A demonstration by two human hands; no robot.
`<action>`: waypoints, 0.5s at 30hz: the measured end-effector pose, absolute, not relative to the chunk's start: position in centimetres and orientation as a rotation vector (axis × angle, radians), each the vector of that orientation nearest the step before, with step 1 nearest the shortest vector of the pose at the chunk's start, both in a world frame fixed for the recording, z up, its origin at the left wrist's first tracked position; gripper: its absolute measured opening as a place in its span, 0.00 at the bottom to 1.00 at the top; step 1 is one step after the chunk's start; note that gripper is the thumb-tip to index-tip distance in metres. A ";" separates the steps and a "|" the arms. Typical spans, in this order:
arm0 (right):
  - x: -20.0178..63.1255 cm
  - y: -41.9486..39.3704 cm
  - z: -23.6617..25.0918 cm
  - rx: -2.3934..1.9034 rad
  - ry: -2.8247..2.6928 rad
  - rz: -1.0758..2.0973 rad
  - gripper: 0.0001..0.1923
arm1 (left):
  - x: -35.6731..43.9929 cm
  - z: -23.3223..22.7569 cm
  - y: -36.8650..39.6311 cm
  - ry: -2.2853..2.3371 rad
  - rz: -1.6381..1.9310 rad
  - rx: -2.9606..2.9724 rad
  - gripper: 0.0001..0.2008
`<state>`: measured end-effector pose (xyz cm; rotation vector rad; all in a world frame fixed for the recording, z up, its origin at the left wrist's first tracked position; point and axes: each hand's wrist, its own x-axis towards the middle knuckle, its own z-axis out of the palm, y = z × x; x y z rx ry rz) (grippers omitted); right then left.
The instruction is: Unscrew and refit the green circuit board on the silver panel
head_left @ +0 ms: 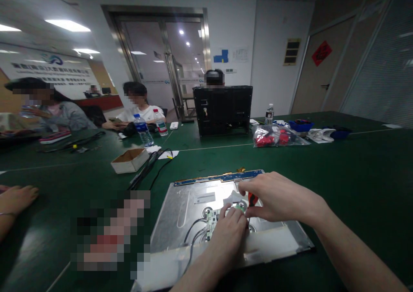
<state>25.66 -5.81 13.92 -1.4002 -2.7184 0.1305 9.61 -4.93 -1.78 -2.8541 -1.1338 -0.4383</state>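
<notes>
A silver metal panel [187, 210], the back of a flat display, lies on the green table [355, 175] in front of me. A narrow blue circuit strip [219, 178] runs along its far edge. My left hand [227, 234] rests on a small green-and-white circuit board [210, 220] near the panel's middle, fingers bent onto it. My right hand [279, 197] grips a screwdriver with a red and black handle [252, 199], its tip pointing down beside the left fingers. Grey cables [193, 236] run from the small board toward me.
A small open cardboard box [129, 160] and black cables [151, 165] lie to the left. Water bottles [143, 129], a black monitor back [222, 109] and a clear bag of red parts [274, 136] stand farther off. Other people sit across; another person's hand [16, 197] rests at left.
</notes>
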 end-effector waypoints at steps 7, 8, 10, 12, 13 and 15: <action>25.8 -5.6 13.8 -1.399 -2.720 0.128 0.07 | 9.7 -1.3 -4.9 -1.145 -0.365 -2.864 0.05; 25.9 -5.7 13.9 -1.364 -2.725 0.161 0.04 | 9.7 -1.3 -4.9 -1.145 -0.363 -2.863 0.05; 26.1 -5.9 14.0 -1.288 -2.745 0.253 0.10 | 9.7 -1.4 -4.9 -1.141 -0.368 -2.862 0.05; 26.0 -6.1 14.1 -1.276 -2.750 0.302 0.13 | 9.7 -1.5 -4.9 -1.131 -0.383 -2.872 0.06; 25.9 -6.1 14.1 -1.312 -2.738 0.281 0.13 | 9.7 -1.6 -4.9 -1.130 -0.392 -2.879 0.06; 25.7 -6.1 14.0 -1.424 -2.702 0.173 0.11 | 9.6 -1.6 -4.9 -1.128 -0.400 -2.894 0.06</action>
